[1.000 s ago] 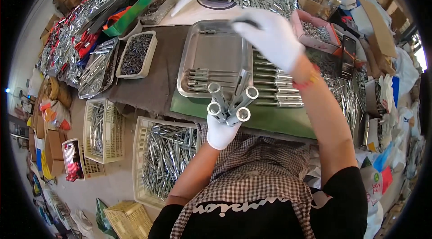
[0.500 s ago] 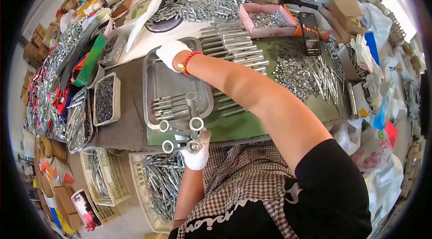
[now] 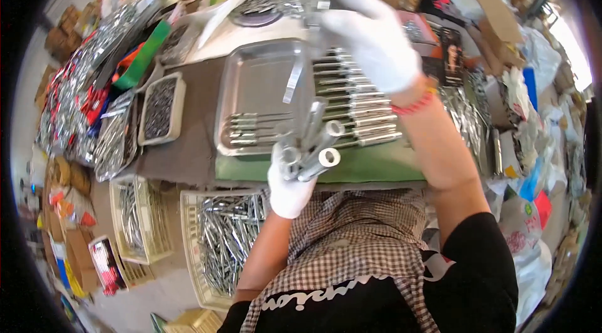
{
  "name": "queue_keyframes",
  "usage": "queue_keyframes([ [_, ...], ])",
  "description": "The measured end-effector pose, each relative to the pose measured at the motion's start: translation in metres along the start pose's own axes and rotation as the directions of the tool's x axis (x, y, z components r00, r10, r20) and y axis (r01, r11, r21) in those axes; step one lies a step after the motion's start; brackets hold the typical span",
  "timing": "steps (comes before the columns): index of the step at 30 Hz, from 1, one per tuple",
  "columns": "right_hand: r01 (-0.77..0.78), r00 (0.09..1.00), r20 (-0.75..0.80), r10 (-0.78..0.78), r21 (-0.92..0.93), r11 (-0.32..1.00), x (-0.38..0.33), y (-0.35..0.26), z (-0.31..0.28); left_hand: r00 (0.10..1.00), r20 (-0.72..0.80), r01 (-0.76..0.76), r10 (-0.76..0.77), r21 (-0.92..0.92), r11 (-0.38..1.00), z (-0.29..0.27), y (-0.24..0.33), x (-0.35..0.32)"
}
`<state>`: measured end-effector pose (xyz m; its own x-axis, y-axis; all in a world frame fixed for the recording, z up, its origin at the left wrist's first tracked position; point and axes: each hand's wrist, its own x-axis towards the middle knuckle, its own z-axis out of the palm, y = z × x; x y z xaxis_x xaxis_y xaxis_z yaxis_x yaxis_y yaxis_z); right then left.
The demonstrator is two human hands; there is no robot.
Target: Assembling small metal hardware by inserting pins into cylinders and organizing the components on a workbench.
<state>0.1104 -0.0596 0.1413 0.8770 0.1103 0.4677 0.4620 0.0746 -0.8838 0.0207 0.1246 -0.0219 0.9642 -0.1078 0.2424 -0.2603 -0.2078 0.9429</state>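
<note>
My left hand (image 3: 290,187), in a white glove, grips a bundle of shiny metal tubes (image 3: 311,148) held upright over the near edge of the table. My right hand (image 3: 375,40), also gloved, is raised over the far side of a steel tray (image 3: 251,82); it pinches a thin flat metal strip (image 3: 295,76) that hangs down blurred. A few metal rods (image 3: 257,127) lie at the tray's near end. More metal tubes (image 3: 357,107) lie in a row on the green mat (image 3: 376,167) to the tray's right.
A small tray of dark screws (image 3: 160,107) sits left of the steel tray. Wicker baskets of metal rods (image 3: 222,239) stand below the table edge. Piles of shiny parts (image 3: 75,95) fill the left; boxes and bags (image 3: 501,26) crowd the right.
My right hand has swung from the tray's left side up to the far right and now carries a thin strip. The left hand keeps the bundle of tubes.
</note>
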Motion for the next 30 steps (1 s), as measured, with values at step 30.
queue_keyframes([
  [30, 0.356, 0.873, 0.481, -0.086, -0.506, 0.786, -0.064, -0.014, 0.033, 0.975, -0.058, -0.210, 0.215, 0.086, 0.974, 0.004, -0.019, 0.000],
])
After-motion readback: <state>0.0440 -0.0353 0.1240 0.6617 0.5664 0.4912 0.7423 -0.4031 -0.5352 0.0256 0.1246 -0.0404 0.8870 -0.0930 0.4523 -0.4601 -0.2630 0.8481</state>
